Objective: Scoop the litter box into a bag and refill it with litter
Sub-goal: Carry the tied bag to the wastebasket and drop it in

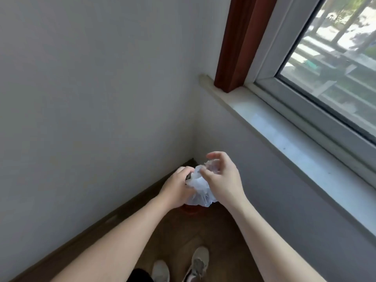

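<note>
Both hands meet in front of the body, bare forearms stretched forward, and between them they hold a thin, see-through white plastic bag (pixel 200 192). On the bag's left side, the left hand (pixel 179 188) has its fingers curled tightly into the crumpled plastic. A small dark thing (pixel 188 177) shows where those fingers meet the bag; it is too small to tell what it is. At the bag's upper right, the right hand (pixel 222 181) has its thumb laid against the plastic and its fingers bent round the top edge, with the forefinger arched loosely above it. The bag is bunched at the top and hangs slack below the hands, well off the floor (pixel 219 231).

Straight under the bag, a reddish-brown rounded object (pixel 191 209) stands on the wooden floor, mostly hidden by the plastic. Nearer the camera than the bag, two grey shoes (pixel 200 259) point toward it. Behind the bag, two pale walls (pixel 91 88) meet in a corner, with a dark baseboard (pixel 114 216) running along the left one. Above and to the right of the bag, a pale window sill (pixel 284 139) carries a window (pixel 335 68) with a white frame and a dark red wooden post (pixel 240 43) at its edge.
</note>
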Demonstrator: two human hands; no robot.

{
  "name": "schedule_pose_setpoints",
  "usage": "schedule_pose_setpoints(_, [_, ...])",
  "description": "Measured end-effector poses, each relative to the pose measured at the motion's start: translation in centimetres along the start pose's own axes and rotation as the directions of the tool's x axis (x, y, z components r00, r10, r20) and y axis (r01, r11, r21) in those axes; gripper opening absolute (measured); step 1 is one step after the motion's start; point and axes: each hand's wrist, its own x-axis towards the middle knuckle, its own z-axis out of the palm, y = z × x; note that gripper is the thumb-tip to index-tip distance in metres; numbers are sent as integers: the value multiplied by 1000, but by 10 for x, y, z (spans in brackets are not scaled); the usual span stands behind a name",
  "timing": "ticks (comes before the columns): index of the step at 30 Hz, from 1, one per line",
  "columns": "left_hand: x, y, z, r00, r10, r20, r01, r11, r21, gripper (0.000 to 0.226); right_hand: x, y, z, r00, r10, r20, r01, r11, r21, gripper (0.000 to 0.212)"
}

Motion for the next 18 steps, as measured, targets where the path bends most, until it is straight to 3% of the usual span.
schedule_pose_setpoints(5, [65, -71, 52, 996, -51, 77, 46, 997, 63, 56, 52, 78, 36, 996, 93, 4, -93, 996, -6, 31])
schedule_pose_setpoints(10, [129, -159, 112, 993, -56, 108, 45, 993, 108, 49, 108, 191, 93, 969, 245, 39, -247, 966, 80, 36])
schedule_pose_setpoints(18, [211, -300, 195, 975, -30, 222, -1, 990, 140, 51, 174, 338, 180, 947, 312, 74, -309, 950, -44, 37])
